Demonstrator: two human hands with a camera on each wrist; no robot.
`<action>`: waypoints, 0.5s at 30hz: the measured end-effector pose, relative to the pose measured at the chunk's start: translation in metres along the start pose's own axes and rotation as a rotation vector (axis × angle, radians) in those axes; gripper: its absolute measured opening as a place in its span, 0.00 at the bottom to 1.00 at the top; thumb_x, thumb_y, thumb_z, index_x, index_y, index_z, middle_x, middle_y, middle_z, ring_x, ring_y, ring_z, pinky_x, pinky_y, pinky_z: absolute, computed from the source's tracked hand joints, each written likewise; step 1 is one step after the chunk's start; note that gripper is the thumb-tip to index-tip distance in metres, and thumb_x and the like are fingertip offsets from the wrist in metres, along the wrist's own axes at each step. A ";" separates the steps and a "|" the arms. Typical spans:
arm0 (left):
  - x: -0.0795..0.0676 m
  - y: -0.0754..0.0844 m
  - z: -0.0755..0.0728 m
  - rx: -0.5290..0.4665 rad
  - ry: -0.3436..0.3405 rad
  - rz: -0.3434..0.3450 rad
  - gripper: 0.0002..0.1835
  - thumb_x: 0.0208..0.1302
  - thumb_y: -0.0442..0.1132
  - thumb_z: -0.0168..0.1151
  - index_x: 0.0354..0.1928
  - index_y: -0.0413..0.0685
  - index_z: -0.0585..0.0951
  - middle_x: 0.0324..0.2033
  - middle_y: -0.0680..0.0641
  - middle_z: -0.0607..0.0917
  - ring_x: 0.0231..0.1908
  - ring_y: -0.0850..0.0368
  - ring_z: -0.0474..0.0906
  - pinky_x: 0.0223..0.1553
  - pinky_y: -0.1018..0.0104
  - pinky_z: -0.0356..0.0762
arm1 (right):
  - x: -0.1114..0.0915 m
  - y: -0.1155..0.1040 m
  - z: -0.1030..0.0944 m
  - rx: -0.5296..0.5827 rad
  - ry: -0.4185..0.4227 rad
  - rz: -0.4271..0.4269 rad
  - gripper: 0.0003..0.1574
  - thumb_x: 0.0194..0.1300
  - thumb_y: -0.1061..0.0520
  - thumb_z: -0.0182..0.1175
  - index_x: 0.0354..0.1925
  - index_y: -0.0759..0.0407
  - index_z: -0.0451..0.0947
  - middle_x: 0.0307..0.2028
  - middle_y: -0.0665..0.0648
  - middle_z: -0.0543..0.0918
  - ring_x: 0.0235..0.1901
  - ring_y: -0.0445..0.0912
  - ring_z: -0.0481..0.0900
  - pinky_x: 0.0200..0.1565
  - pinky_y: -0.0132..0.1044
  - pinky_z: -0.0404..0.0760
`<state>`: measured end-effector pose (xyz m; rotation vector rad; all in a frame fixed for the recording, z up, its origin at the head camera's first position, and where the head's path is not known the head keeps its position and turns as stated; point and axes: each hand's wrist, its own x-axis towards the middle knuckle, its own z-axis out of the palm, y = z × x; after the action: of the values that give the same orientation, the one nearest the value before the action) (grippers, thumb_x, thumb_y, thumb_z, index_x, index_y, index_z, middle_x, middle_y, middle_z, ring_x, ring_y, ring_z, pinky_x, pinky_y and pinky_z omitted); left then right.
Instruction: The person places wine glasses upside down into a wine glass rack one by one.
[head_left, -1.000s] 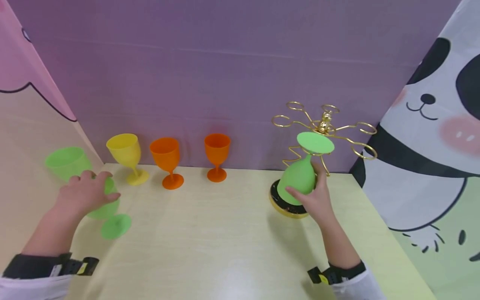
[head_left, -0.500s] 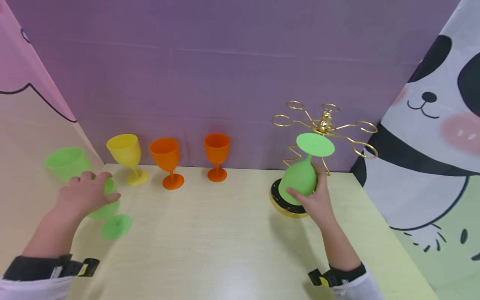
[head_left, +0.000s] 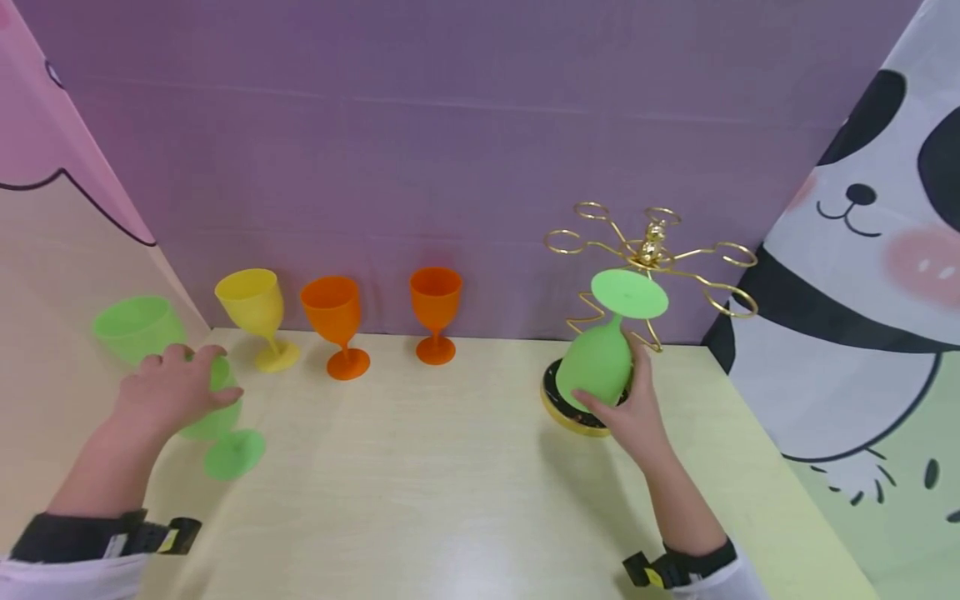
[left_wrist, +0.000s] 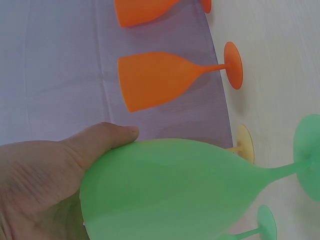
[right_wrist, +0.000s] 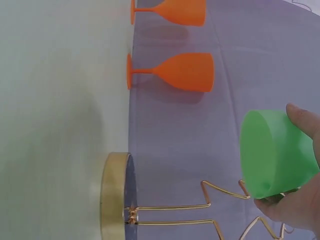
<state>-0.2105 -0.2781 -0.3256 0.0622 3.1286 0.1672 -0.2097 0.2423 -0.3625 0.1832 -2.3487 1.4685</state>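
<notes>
At the table's left side, my left hand (head_left: 171,385) grips the bowl of an upright green goblet (left_wrist: 175,190). The thumb lies along the bowl near its rim. A second green goblet (head_left: 138,325) stands just behind that hand, partly hidden. On the right, my right hand (head_left: 633,408) holds another green goblet (head_left: 596,362) upside down by its bowl, foot upward. In the head view it overlaps the gold wire rack (head_left: 651,250) and its round black base (head_left: 552,392). The right wrist view shows the goblet's open mouth facing the table, well above the base.
A yellow goblet (head_left: 255,308) and two orange goblets, one left (head_left: 332,308) and one right (head_left: 436,302), stand upright along the back edge. Behind them rises a purple backdrop (head_left: 480,167). A panda-print panel (head_left: 825,392) borders the right side. The rack's ringed arms spread outward.
The foot of the inverted goblet in my right hand has tipped very slightly toward me. My left hand and the standing goblets show no visible movement.
</notes>
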 end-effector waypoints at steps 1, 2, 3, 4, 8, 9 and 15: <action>0.000 0.000 0.000 -0.001 0.000 0.000 0.47 0.48 0.70 0.53 0.58 0.39 0.60 0.47 0.23 0.61 0.43 0.22 0.57 0.31 0.35 0.65 | -0.001 0.001 0.000 -0.006 -0.004 -0.005 0.65 0.43 0.58 0.71 0.67 0.38 0.39 0.64 0.59 0.52 0.60 0.58 0.58 0.57 0.57 0.60; -0.001 0.001 0.000 0.000 -0.001 0.000 0.46 0.48 0.69 0.53 0.58 0.39 0.60 0.47 0.23 0.61 0.43 0.22 0.57 0.31 0.35 0.65 | -0.003 0.001 0.000 -0.007 -0.008 -0.005 0.66 0.43 0.57 0.71 0.67 0.38 0.38 0.64 0.59 0.52 0.60 0.59 0.57 0.57 0.57 0.60; -0.001 0.001 -0.001 -0.001 -0.001 -0.001 0.46 0.49 0.68 0.54 0.58 0.39 0.60 0.47 0.23 0.61 0.43 0.22 0.57 0.31 0.35 0.65 | -0.004 0.002 0.000 -0.011 -0.013 -0.007 0.66 0.43 0.57 0.71 0.67 0.37 0.38 0.64 0.60 0.52 0.60 0.59 0.58 0.57 0.58 0.60; -0.002 0.002 -0.001 -0.002 -0.002 -0.001 0.45 0.49 0.67 0.55 0.58 0.39 0.60 0.47 0.23 0.61 0.43 0.22 0.57 0.31 0.35 0.65 | -0.005 0.003 0.000 -0.012 -0.016 -0.007 0.66 0.44 0.57 0.71 0.67 0.36 0.37 0.64 0.61 0.52 0.60 0.60 0.58 0.57 0.58 0.60; -0.003 0.003 -0.002 -0.007 -0.006 -0.001 0.44 0.50 0.65 0.55 0.58 0.38 0.59 0.47 0.22 0.60 0.43 0.22 0.57 0.32 0.35 0.65 | -0.010 0.009 0.000 -0.006 -0.030 -0.019 0.66 0.44 0.58 0.70 0.67 0.35 0.37 0.64 0.60 0.52 0.57 0.61 0.61 0.56 0.58 0.61; -0.002 0.003 -0.002 -0.009 -0.005 -0.002 0.45 0.50 0.66 0.55 0.58 0.39 0.59 0.47 0.22 0.60 0.43 0.22 0.56 0.32 0.34 0.65 | -0.011 0.011 0.000 -0.006 -0.034 -0.022 0.66 0.44 0.58 0.70 0.67 0.36 0.37 0.64 0.60 0.52 0.57 0.61 0.61 0.56 0.58 0.61; -0.001 0.001 0.000 -0.013 -0.004 -0.001 0.46 0.49 0.69 0.53 0.59 0.39 0.59 0.48 0.23 0.60 0.43 0.22 0.57 0.32 0.34 0.64 | -0.017 0.013 -0.003 -0.013 -0.051 -0.034 0.65 0.45 0.60 0.69 0.68 0.45 0.36 0.64 0.63 0.51 0.59 0.61 0.59 0.57 0.60 0.58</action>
<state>-0.2090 -0.2771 -0.3253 0.0609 3.1236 0.1879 -0.1974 0.2497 -0.3784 0.2583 -2.3826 1.4480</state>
